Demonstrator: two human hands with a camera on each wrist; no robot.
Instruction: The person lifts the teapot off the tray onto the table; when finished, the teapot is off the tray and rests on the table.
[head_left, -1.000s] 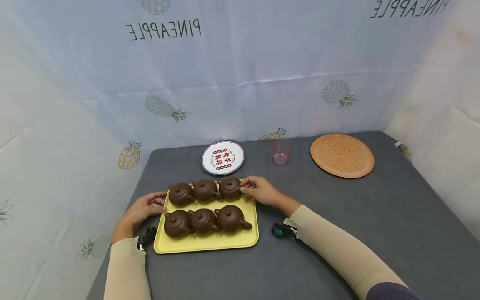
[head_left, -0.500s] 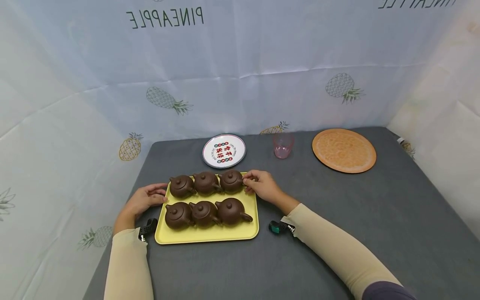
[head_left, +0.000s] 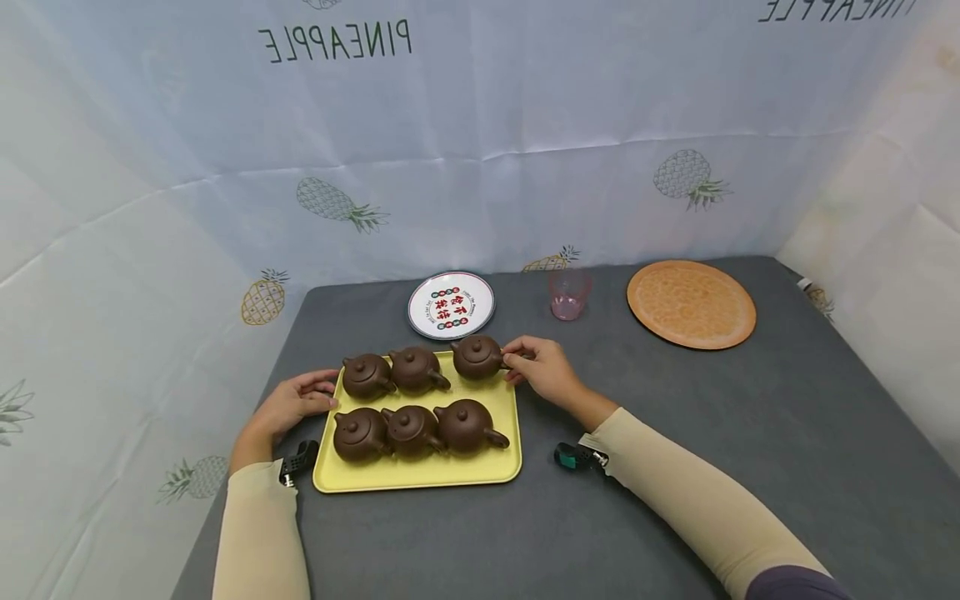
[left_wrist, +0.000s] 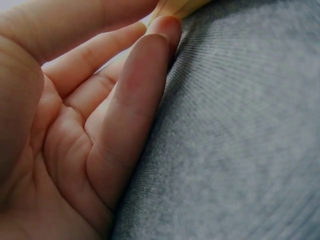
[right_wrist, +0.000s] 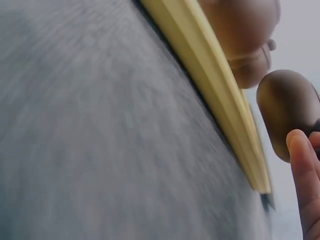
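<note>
A yellow tray (head_left: 420,477) bears several brown teapots in two rows. My right hand (head_left: 551,371) pinches the handle of the back-right teapot (head_left: 477,357); in the right wrist view that teapot (right_wrist: 287,110) shows above the tray's rim, raised off it. My left hand (head_left: 296,404) holds the tray's left edge, its fingertips meeting the rim in the left wrist view. Two teapots, one at the back left (head_left: 366,377) and one beside it (head_left: 417,370), stand in the back row. The front row has three, with the right one (head_left: 467,427) pointing its handle to the right.
Behind the tray lies a white plate (head_left: 452,305) with red lettering. A clear pinkish glass (head_left: 569,296) stands right of it, and a round orange-brown board (head_left: 691,304) lies farther right. A grey cloth (head_left: 675,433) covers the table; pineapple-print curtains (head_left: 480,200) enclose it.
My right hand has drawn the back-right teapot to the right and up, away from its neighbour, opening a gap. The left hand stays at the tray's edge. The head view has shifted a little.
</note>
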